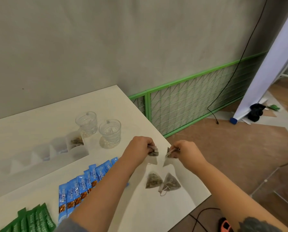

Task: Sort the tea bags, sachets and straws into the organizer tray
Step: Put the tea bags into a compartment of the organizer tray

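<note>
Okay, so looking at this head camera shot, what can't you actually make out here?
- Organizer tray: translucent and blurred; compartment contents unclear, apart from one tea bag at its right end.
- Green sachets: cut off by the bottom edge; print unreadable.
- Blue sachets: partly hidden behind the left forearm.
- Left hand and right hand: curled fingers hide how each tea bag is pinched.
- Straws: none visible.

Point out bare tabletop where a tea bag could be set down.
Free: the near right corner below the two loose tea bags, and the far strip behind the glasses. Crowded: the blue sachets and the green sachets.
</note>
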Motion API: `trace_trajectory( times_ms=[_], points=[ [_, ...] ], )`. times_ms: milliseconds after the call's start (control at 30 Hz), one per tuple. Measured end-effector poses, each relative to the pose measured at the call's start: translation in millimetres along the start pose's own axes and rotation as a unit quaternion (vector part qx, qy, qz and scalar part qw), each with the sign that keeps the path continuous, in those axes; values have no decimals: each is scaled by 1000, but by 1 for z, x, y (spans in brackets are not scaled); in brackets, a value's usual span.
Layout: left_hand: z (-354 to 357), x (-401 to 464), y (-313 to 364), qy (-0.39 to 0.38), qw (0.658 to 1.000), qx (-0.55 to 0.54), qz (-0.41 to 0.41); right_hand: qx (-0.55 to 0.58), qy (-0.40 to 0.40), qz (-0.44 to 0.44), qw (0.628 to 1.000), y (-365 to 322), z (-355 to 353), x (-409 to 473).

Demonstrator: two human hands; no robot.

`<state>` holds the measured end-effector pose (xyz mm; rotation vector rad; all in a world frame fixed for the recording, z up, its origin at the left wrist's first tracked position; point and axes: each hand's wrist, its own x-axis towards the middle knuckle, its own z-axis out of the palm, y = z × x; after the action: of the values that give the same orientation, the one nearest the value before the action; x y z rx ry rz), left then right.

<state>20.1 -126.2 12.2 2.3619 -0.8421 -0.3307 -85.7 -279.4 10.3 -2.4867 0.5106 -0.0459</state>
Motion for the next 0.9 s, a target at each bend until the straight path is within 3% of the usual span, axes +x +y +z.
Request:
trace_trajectory(
  times_ms=[367,567,900],
  points=[
    [-59,-5,2,74,996,-36,14,115,72,-31,990,-55,-23,12],
    [-99,-13,-3,118,991,-54,18,165,75,-29,983,-93,-25,23],
    [-163,-31,-42,176,982,-67,5,188,63,-101,975,-163,-3,37]
  ],
)
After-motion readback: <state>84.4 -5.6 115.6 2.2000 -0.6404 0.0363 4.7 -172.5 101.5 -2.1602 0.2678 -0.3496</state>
